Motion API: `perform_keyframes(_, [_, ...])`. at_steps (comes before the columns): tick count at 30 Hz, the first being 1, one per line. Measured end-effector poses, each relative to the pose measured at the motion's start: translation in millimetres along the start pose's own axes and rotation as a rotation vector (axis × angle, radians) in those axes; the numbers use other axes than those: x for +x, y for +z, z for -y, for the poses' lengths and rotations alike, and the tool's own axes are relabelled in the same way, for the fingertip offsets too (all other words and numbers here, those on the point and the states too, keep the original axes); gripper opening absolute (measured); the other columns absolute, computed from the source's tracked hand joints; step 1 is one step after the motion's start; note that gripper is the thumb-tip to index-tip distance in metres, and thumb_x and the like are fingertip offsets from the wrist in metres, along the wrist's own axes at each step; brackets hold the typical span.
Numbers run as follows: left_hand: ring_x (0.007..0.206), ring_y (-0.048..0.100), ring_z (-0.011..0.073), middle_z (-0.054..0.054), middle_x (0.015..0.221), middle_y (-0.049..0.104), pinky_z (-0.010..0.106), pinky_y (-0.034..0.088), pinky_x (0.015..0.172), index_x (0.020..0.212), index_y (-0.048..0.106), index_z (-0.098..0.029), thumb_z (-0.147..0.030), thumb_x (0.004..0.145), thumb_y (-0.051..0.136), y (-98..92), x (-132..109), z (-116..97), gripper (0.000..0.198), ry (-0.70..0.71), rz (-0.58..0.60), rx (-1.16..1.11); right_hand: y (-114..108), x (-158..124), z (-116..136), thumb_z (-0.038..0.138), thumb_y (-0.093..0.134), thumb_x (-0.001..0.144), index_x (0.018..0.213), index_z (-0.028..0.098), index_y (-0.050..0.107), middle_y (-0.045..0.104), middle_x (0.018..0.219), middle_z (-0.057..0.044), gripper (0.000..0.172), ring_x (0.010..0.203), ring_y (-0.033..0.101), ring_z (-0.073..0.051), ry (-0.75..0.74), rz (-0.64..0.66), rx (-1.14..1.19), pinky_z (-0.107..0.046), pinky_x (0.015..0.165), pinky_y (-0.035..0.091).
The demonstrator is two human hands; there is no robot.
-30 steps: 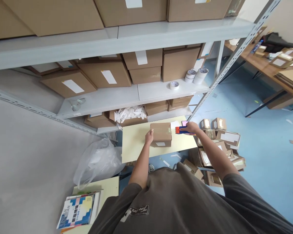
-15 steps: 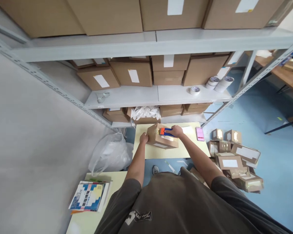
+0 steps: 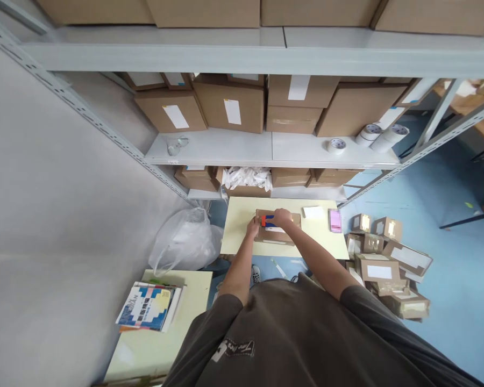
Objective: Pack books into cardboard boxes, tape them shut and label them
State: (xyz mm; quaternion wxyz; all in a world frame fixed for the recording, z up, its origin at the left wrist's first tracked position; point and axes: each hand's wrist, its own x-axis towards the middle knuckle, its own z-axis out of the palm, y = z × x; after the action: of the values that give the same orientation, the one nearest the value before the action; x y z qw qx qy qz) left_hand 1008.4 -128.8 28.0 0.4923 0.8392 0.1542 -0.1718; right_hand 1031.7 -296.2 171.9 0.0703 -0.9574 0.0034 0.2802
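Note:
A small cardboard box (image 3: 269, 237) lies on the pale yellow table (image 3: 240, 208), with a white label on its top. My right hand (image 3: 283, 217) is closed round the blue handle of a tape dispenser (image 3: 268, 221), whose orange-red head rests over the box's left end. At that same end, my left hand (image 3: 253, 227) grips the box's edge, fingers close to the dispenser head. The tape itself is too small to make out. Right of the box lie a white paper piece (image 3: 313, 212) and a pink-screened phone (image 3: 335, 221).
Ahead stands a metal shelf (image 3: 226, 146) holding cardboard boxes and tape rolls (image 3: 337, 145). Several packed boxes (image 3: 379, 271) are heaped on the floor at right. At left are a clear plastic bag (image 3: 187, 242) and a side table (image 3: 187, 298) with books (image 3: 147, 306).
The box has turned squarer to the table and now sits flat. My left hand has shifted up toward the dispenser head; the dispenser has moved slightly toward the box's left end.

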Motion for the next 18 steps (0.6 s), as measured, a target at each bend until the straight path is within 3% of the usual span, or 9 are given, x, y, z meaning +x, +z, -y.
perform_keyframes(5, [0.121,0.073,0.0306,0.016,0.13,0.078,0.04,0.052,0.103,0.132,0.072,-0.021,-0.056,0.114,0.026,47.8,-13.7,-12.0,0.06,0.016,-0.026,0.098,8.4,-7.6,-37.5,0.071,0.073,0.091,0.126,0.011,0.077,0.079,0.122,-0.022,0.069,0.114,0.076,-0.033,0.029,-0.01,0.004,-0.033,0.089,0.058])
perform_keyframes(8, [0.12,0.073,0.0292,0.015,0.129,0.078,0.038,0.052,0.102,0.133,0.07,-0.022,-0.054,0.114,0.025,69.7,-17.8,-23.4,0.059,0.011,0.005,0.152,11.4,-14.9,-81.3,0.077,0.071,0.089,0.125,0.012,0.077,0.079,0.121,-0.022,0.074,0.114,0.076,-0.033,0.074,-0.009,0.013,-0.033,0.088,0.058])
perform_keyframes(10, [0.122,0.072,0.0278,0.014,0.129,0.078,0.036,0.051,0.103,0.133,0.07,-0.023,-0.054,0.114,0.029,79.1,-18.5,-27.7,0.055,0.002,0.001,0.186,12.0,-25.0,-130.0,0.081,0.07,0.088,0.124,0.012,0.078,0.079,0.121,-0.022,0.078,0.113,0.076,-0.033,0.123,-0.003,0.015,-0.033,0.086,0.058])
perform_keyframes(15, [0.126,0.07,0.0291,0.017,0.131,0.077,0.036,0.049,0.107,0.134,0.07,-0.022,-0.053,0.113,0.034,85.2,-15.2,-27.6,0.052,0.01,0.004,0.224,13.4,-70.3,-286.7,0.081,0.068,0.09,0.115,0.011,0.081,0.078,0.121,-0.025,0.075,0.112,0.076,-0.035,0.242,-0.03,-0.054,-0.034,0.086,0.056])
perform_keyframes(18, [0.128,0.07,0.0293,0.015,0.133,0.076,0.036,0.049,0.106,0.134,0.07,-0.023,-0.05,0.114,0.032,84.9,-12.7,-25.7,0.051,0.015,-0.003,0.251,18.0,-88.4,-340.6,0.08,0.067,0.09,0.11,0.012,0.081,0.079,0.114,-0.025,0.072,0.107,0.077,-0.034,0.315,0.0,-0.034,-0.033,0.083,0.055])
